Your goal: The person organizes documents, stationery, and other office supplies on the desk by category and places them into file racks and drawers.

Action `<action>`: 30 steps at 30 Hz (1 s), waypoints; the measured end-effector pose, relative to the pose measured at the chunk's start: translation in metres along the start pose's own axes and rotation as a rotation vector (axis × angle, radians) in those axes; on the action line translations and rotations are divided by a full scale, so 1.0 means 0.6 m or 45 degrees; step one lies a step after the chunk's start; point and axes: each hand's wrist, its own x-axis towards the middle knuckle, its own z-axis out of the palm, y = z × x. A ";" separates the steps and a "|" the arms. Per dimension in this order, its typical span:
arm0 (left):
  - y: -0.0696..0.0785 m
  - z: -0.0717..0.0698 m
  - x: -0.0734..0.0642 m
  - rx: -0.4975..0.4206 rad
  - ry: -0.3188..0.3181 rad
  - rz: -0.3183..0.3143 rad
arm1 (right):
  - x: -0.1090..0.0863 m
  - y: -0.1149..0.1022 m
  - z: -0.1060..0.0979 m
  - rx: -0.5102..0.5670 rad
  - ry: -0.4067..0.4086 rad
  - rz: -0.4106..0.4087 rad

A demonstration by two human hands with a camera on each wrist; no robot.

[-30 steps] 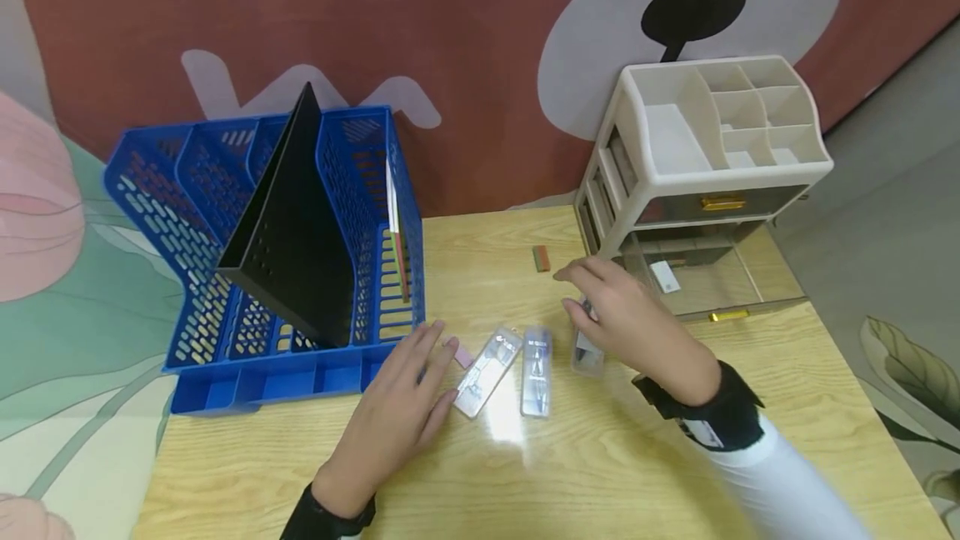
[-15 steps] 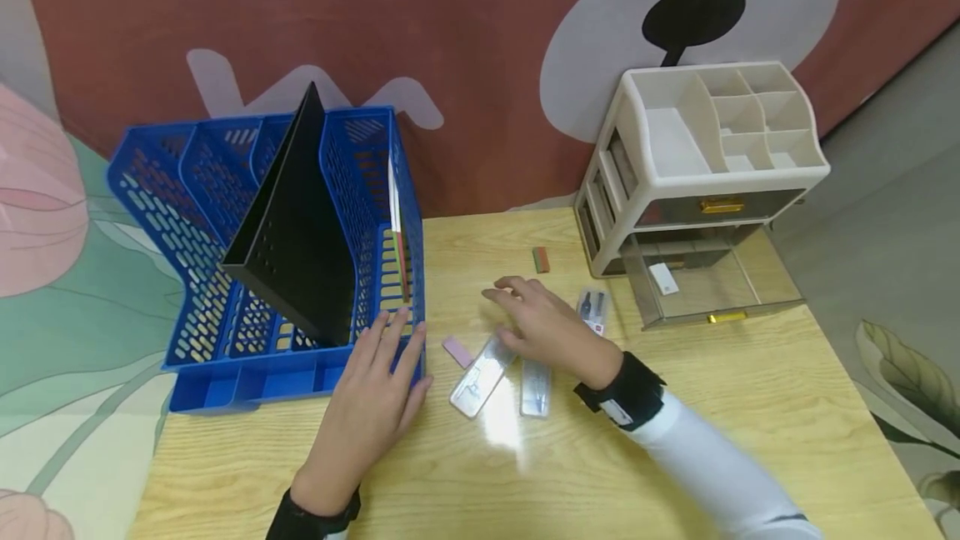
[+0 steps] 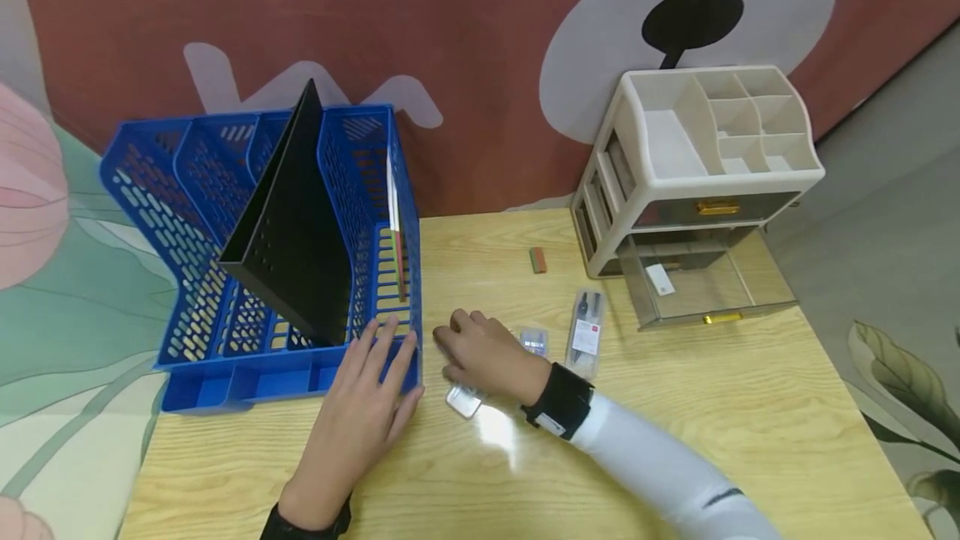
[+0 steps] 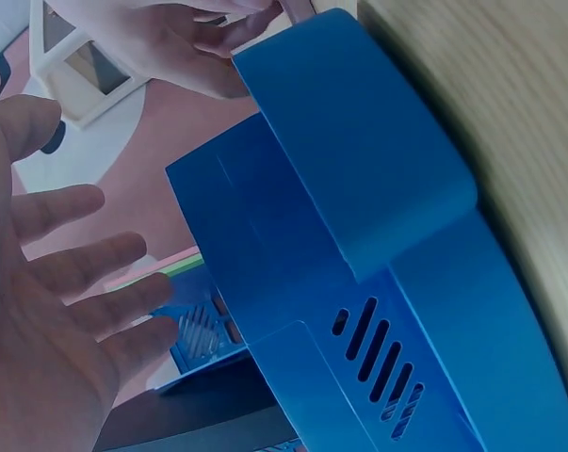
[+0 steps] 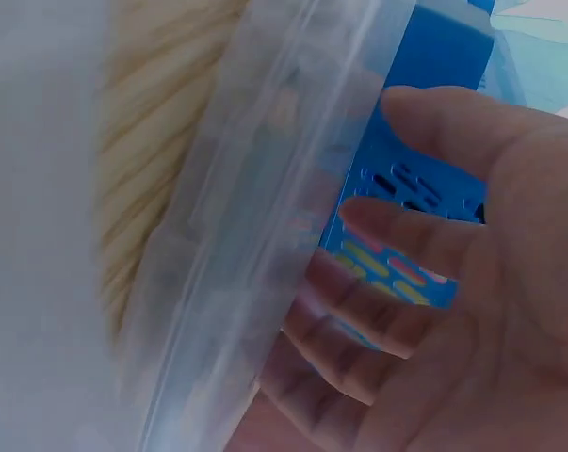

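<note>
My left hand has its fingers spread over the front edge of the blue file organizer; in the left wrist view its palm holds nothing. My right hand reaches low over the table, palm down, just right of the organizer. Beneath it shows the end of a clear plastic case. A lilac eraser lies at its fingertips in the left wrist view. In the right wrist view, thumb and index finger stand apart, while a clear case hides other fingertips. Another clear case lies beside the wrist.
A clear case with a drawing compass lies farther right. Behind is a green and orange eraser. A white drawer cabinet has its lower drawer pulled out, a white item inside. A black folder stands in the organizer.
My right hand let go of the compass case by the drawer and moved left over the lilac eraser. The left hand shifted slightly left onto the organizer's edge.
</note>
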 end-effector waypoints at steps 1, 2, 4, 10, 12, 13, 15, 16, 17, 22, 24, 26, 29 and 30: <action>0.001 0.000 -0.001 -0.004 0.002 0.001 | 0.001 -0.002 0.002 0.000 -0.023 0.010; 0.002 0.001 -0.001 -0.008 0.005 0.003 | 0.003 -0.004 0.002 0.004 -0.040 0.013; 0.004 0.002 -0.003 -0.015 0.011 0.005 | 0.004 -0.006 0.002 0.018 -0.066 0.021; 0.008 0.006 -0.006 -0.025 -0.003 0.029 | 0.013 -0.013 0.007 0.014 -0.091 0.014; 0.010 0.009 -0.005 -0.030 -0.009 0.038 | 0.017 -0.016 0.009 0.011 -0.095 0.017; 0.012 0.010 -0.004 -0.032 -0.012 0.043 | 0.018 -0.017 0.009 0.014 -0.099 0.022; 0.017 0.014 -0.003 -0.035 -0.019 0.060 | 0.020 -0.019 0.010 0.011 -0.102 0.027; 0.019 0.015 -0.002 -0.035 -0.018 0.068 | 0.021 -0.019 0.009 0.016 -0.103 0.026; 0.021 0.016 -0.001 -0.033 -0.019 0.076 | 0.020 -0.019 0.008 0.027 -0.101 0.026; 0.029 0.023 0.003 -0.031 -0.019 0.099 | 0.008 -0.006 -0.001 0.074 -0.023 -0.014; 0.030 0.025 0.004 -0.029 -0.022 0.100 | 0.000 0.002 -0.007 0.094 0.029 -0.034; 0.032 0.028 0.005 -0.027 -0.025 0.097 | -0.009 0.011 -0.014 0.114 0.087 -0.041; 0.034 0.032 0.006 -0.019 -0.029 0.096 | -0.025 0.026 -0.027 0.131 0.204 -0.048; 0.035 0.033 0.007 -0.020 -0.026 0.096 | -0.031 0.032 -0.032 0.142 0.250 -0.055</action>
